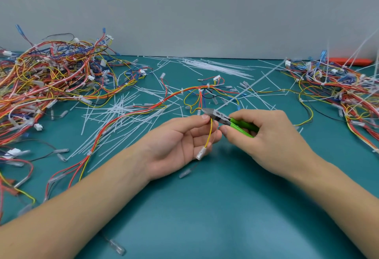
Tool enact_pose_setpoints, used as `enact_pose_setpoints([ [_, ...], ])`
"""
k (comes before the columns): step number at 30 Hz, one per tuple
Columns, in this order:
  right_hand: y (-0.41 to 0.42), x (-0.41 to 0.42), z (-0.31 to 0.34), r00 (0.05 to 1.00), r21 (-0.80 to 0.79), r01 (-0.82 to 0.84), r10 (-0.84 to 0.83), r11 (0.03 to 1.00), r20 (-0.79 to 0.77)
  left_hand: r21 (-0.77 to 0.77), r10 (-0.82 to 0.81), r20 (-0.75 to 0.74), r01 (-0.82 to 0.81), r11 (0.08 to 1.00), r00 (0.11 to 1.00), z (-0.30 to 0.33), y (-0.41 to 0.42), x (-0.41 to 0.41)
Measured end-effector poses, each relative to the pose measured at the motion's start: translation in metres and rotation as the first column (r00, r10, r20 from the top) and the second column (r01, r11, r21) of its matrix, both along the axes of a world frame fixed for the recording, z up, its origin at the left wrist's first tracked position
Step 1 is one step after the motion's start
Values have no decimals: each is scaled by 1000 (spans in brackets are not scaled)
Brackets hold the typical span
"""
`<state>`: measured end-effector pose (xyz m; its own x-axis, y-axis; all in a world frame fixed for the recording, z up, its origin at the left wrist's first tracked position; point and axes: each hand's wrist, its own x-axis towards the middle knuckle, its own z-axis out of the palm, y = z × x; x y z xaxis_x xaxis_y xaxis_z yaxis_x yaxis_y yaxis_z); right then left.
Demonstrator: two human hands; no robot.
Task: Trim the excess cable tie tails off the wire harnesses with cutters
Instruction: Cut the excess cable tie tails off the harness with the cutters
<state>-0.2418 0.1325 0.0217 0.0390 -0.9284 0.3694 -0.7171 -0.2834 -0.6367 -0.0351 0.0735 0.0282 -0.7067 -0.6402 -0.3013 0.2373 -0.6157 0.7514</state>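
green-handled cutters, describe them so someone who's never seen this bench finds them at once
On the teal bench mat, look between the two wire piles to the person's right hand. It grips the green-handled cutters, whose grey metal head points left toward the left hand pinching a thin yellow wire. Nothing else nearby is bright green.

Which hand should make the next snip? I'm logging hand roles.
The right hand: it already grips the green cutters, their tip beside the yellow wire that the left hand pinches and steadies.
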Motion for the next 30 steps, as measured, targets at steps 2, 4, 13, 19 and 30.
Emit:
enact_pose_setpoints([
  [2,0,1,-1,1000,9,-3,3,1000,-3,16,-3,-9,3,1000,1000,1,0,1],
  [4,1,1,0,998,-2,-5,5,1000,-56,37,-7,-9,7,999,1000,2,-1,3],
  [13,0,-1,2,993,-56,-59,52,997,-110,85,-55,-18,56,995,998,3,-3,6],
  [19,0,-1,-1,996,-66,-35,29,997,-82,39,-37,15,36,999,999,3,-1,5],
  [30,0,-2,0,1000,-55,13,-14,998,-22,14,-22,19,22,1000,1000,3,0,6],
])
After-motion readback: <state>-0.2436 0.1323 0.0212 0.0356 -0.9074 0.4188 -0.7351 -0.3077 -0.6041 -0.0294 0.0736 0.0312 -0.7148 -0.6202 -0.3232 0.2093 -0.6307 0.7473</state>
